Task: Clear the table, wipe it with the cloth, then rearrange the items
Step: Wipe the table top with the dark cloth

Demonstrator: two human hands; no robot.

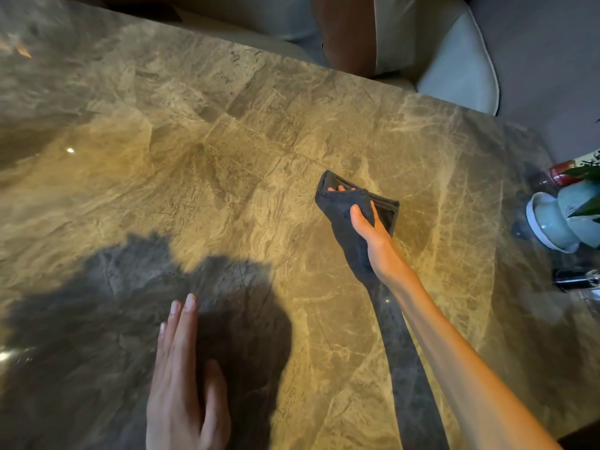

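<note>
Right hand gripping dark cloth — no legible writing

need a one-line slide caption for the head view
Right hand wipes the marble table with a dark cloth; left hand lies open and flat near the table's front edge.

A dark cloth is gripped by the right hand and pressed against the marble surface, fingertips poking out past its far fold. The left hand is held flat and open, nearer the body, well apart from the cloth. A pale vase is seen right of the right hand, near the edge.
</note>
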